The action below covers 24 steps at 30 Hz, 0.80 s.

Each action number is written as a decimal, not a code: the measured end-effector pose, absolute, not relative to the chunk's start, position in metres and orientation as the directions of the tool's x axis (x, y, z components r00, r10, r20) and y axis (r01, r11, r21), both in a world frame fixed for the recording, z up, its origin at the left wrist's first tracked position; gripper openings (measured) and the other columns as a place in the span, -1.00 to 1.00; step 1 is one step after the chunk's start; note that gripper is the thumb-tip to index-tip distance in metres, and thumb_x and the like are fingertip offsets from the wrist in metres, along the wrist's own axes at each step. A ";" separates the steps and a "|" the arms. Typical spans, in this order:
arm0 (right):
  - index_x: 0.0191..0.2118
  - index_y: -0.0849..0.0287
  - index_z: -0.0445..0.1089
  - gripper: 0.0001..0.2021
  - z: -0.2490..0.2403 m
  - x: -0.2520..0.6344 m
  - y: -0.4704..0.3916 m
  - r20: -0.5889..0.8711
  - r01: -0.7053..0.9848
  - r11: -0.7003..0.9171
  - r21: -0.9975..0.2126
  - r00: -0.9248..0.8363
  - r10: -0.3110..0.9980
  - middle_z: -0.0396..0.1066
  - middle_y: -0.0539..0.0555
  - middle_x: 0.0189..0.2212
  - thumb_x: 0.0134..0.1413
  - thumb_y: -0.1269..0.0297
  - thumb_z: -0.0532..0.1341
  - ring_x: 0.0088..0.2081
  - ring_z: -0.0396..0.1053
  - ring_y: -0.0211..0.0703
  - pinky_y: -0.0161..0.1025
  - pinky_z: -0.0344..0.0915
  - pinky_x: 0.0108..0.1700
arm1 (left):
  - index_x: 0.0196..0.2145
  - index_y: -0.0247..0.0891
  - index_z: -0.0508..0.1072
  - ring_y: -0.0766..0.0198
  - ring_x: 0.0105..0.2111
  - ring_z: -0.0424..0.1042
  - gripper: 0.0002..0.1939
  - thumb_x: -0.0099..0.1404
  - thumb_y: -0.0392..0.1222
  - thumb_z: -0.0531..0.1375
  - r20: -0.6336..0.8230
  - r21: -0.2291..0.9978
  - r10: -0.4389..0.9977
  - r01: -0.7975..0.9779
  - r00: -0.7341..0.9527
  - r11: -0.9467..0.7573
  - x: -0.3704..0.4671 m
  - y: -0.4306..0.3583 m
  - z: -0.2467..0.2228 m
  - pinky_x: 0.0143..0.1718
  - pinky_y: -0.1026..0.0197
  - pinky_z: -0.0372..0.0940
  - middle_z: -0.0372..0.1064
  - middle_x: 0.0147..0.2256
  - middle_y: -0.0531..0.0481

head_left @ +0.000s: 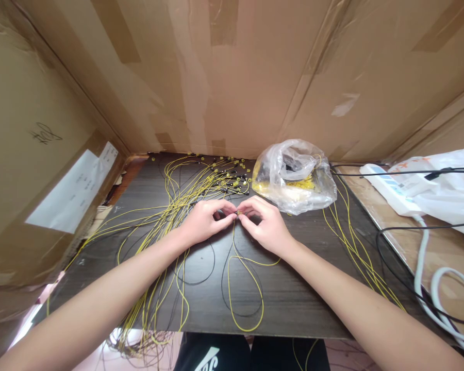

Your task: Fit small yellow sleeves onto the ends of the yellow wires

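My left hand (209, 220) and my right hand (266, 224) meet fingertip to fingertip over the middle of the dark table. Both are closed in a pinch. Between them is the end of a thin yellow wire (262, 299), where a tiny dark part and a bit of yellow show; the fingers hide most of it. From there the wire hangs down and loops on the tabletop. Just behind my hands lie several wire ends with black connectors (235, 186) and small yellow caps (243, 166).
More yellow wires (166, 219) spread leftward and over the front edge. A clear plastic bag (294, 198) holding yellow pieces sits behind my right hand. Further right are several wires (358, 252), a white power strip (390, 190) and cables. Cardboard walls (247, 103) stand behind and left.
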State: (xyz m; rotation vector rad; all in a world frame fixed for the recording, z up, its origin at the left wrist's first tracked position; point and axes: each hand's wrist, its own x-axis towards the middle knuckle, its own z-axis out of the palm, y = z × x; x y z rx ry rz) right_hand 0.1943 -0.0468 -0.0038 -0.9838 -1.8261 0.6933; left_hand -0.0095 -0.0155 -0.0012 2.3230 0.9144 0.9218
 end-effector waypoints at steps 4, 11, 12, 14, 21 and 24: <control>-0.22 0.12 0.41 -0.95 -0.005 0.194 -0.047 0.449 0.339 0.514 -0.788 -0.255 0.856 0.44 0.07 -0.24 0.24 0.39 0.22 -0.27 0.49 -0.19 -0.16 0.52 -0.16 | -0.20 -0.26 0.57 0.31 -0.36 0.56 -0.90 0.35 -0.24 0.27 0.429 0.612 0.721 0.411 0.545 -0.675 -0.009 -0.015 -0.001 -0.33 0.28 0.46 0.59 -0.32 -0.01; -0.21 0.14 0.41 -0.96 -0.006 0.194 -0.046 0.445 0.312 0.505 -0.805 -0.246 0.861 0.45 0.07 -0.25 0.23 0.39 0.22 -0.27 0.52 -0.18 -0.16 0.53 -0.15 | -0.22 -0.26 0.56 0.31 -0.35 0.55 -0.92 0.35 -0.25 0.26 0.440 0.590 0.710 0.419 0.550 -0.690 -0.009 -0.015 0.001 -0.31 0.29 0.46 0.59 -0.30 -0.01; -0.21 0.14 0.41 -0.96 -0.006 0.194 -0.046 0.442 0.307 0.501 -0.809 -0.243 0.863 0.45 0.07 -0.25 0.23 0.39 0.23 -0.27 0.52 -0.18 -0.16 0.54 -0.16 | -0.22 -0.26 0.56 0.31 -0.35 0.55 -0.92 0.36 -0.25 0.26 0.443 0.587 0.709 0.421 0.549 -0.692 -0.009 -0.015 0.001 -0.30 0.29 0.46 0.59 -0.30 -0.01; -0.21 0.14 0.41 -0.97 -0.006 0.194 -0.047 0.437 0.296 0.493 -0.818 -0.238 0.867 0.46 0.07 -0.25 0.23 0.38 0.23 -0.26 0.53 -0.18 -0.16 0.54 -0.16 | -0.22 -0.26 0.55 0.31 -0.35 0.54 -0.92 0.36 -0.26 0.25 0.450 0.577 0.705 0.423 0.548 -0.698 -0.009 -0.016 0.001 -0.29 0.28 0.46 0.58 -0.29 -0.01; -0.23 0.12 0.40 -0.98 -0.006 0.193 -0.046 0.418 0.286 0.473 -0.834 -0.234 0.878 0.47 0.07 -0.26 0.22 0.36 0.24 -0.27 0.54 -0.17 -0.15 0.56 -0.15 | -0.21 -0.26 0.54 0.31 -0.35 0.54 -0.92 0.35 -0.25 0.25 0.459 0.554 0.693 0.431 0.556 -0.712 -0.009 -0.015 0.000 -0.31 0.29 0.45 0.58 -0.27 -0.01; -0.23 0.13 0.40 -0.98 -0.007 0.192 -0.046 0.424 0.275 0.479 -0.834 -0.235 0.874 0.47 0.06 -0.27 0.21 0.37 0.24 -0.28 0.54 -0.18 -0.15 0.56 -0.16 | -0.21 -0.25 0.54 0.31 -0.34 0.54 -0.92 0.35 -0.25 0.25 0.466 0.542 0.686 0.432 0.559 -0.721 -0.009 -0.015 0.000 -0.31 0.29 0.45 0.59 -0.28 -0.01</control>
